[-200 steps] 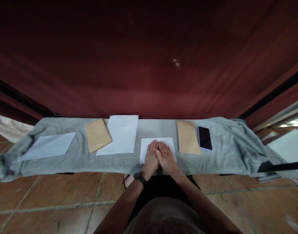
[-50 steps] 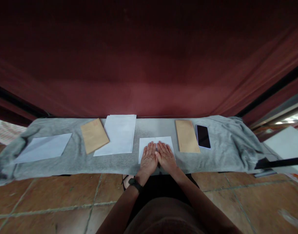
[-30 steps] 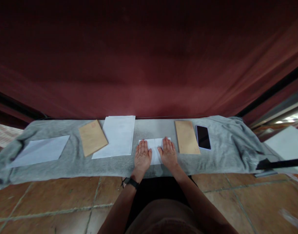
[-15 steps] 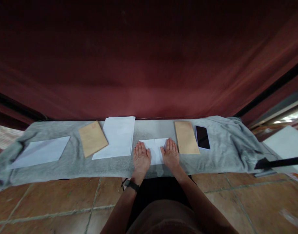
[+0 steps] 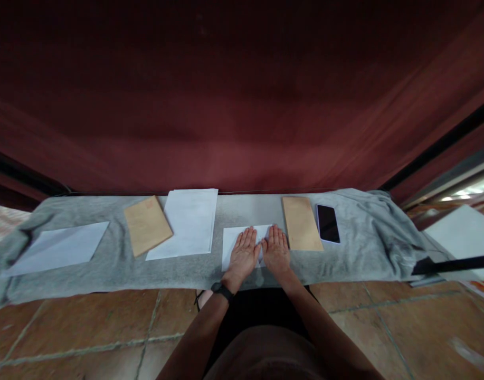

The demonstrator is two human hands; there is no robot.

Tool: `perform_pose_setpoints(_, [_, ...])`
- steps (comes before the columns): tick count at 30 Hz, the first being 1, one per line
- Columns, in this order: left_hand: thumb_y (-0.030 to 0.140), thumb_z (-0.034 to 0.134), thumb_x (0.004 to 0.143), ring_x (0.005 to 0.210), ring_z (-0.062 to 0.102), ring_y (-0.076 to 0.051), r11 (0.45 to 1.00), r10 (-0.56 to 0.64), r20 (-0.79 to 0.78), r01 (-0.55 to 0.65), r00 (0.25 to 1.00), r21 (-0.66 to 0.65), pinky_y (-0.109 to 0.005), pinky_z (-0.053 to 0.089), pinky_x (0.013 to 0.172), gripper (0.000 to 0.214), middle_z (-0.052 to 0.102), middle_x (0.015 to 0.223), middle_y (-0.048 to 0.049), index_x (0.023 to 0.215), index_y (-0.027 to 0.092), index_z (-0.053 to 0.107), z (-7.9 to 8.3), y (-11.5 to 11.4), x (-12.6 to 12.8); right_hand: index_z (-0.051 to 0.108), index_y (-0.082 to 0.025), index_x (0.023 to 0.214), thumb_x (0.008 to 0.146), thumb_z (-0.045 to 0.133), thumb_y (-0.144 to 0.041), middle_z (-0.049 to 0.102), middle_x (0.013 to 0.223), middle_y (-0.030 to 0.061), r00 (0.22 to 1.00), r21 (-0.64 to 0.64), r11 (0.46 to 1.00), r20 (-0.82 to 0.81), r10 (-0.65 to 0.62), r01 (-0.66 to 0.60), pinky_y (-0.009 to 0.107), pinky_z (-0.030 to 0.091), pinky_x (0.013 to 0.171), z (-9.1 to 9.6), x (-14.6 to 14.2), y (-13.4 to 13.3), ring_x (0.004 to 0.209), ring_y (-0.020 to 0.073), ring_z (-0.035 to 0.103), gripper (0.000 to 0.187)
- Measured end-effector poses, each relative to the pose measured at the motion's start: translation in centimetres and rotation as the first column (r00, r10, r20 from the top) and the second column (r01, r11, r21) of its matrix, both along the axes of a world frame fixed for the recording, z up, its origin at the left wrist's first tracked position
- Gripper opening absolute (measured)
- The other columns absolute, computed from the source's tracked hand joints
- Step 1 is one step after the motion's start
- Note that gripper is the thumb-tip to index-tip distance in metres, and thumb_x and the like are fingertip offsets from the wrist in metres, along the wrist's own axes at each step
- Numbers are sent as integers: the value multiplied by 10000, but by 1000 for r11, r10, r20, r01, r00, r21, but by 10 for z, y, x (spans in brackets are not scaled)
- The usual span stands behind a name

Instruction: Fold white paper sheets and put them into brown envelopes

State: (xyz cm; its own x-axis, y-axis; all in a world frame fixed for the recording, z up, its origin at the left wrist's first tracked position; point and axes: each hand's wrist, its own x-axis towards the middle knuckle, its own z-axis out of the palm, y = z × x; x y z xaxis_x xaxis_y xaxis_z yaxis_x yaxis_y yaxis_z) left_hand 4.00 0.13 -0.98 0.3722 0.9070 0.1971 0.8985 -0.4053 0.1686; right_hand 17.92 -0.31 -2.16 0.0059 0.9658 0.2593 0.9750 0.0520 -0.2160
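Grip: left hand (image 5: 244,252) and right hand (image 5: 276,250) lie flat with fingers extended, clasping nothing. They press palms-down and side by side on the white paper (image 5: 229,240), with the thumbs nearly meeting.
Location: the paper sits near the front edge of the grey cloth (image 5: 107,266). It lies between the stack of white sheets (image 5: 192,221) and the brown envelope (image 5: 302,223), which is just beside the right hand.
Handling: the paper looks light, thin and limp. It would probably crease easily and drag a little on the fuzzy cloth.
Hold: the uncovered left edge or a far corner looks best, pinched between thumb and fingertips.
Nearby: a dark phone (image 5: 328,223) lies beside the envelope. A second brown envelope (image 5: 146,225) and a white envelope (image 5: 55,249) lie well to the left.
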Motion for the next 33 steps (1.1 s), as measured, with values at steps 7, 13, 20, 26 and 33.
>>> perform_pose_setpoints(7, [156,348,959,1530,260,-226,999,-33,-63,31,997,-33,-471,260,1244,620,362,1613,-142,1575,104,304,-4,1,-2,449,-98,1510,1075,278,-299,454,1559,132,963,-51,963,-71,260,-263,450,263,1227,5,-13,5,1486,233,352,509])
perform_pose_setpoints(13, [185,292,1002,1531,255,-218,1000,-21,-38,21,999,-7,-436,249,1252,566,368,1610,-144,1553,66,338,-4,2,-6,425,-115,1527,1074,306,-333,420,1575,143,968,-4,969,-43,247,-247,479,272,1216,-1,-5,3,1487,258,354,517])
perform_pose_setpoints(20, [292,298,1030,1527,267,-228,997,72,-8,-72,997,8,-472,255,1248,579,361,1608,-153,1569,80,304,-6,3,-22,383,-60,1536,1057,372,-379,407,1573,197,983,72,981,-22,182,-180,509,297,1190,-6,-1,1,1473,306,368,576])
perform_pose_setpoints(26, [309,299,1034,1526,264,-242,985,171,-18,-171,985,14,-458,227,1257,577,341,1612,-161,1553,59,337,-6,-2,-32,356,-20,1538,1056,373,-411,412,1560,239,994,101,990,-27,102,-99,508,302,1183,-11,1,1,1468,323,370,620])
perform_pose_setpoints(33, [312,307,1033,1518,282,-282,974,220,13,-221,975,47,-489,276,1237,581,350,1601,-190,1539,30,356,-6,-15,-43,340,-4,1539,1056,363,-414,406,1560,250,996,114,990,-23,83,-80,514,313,1171,-12,3,0,1454,333,384,634])
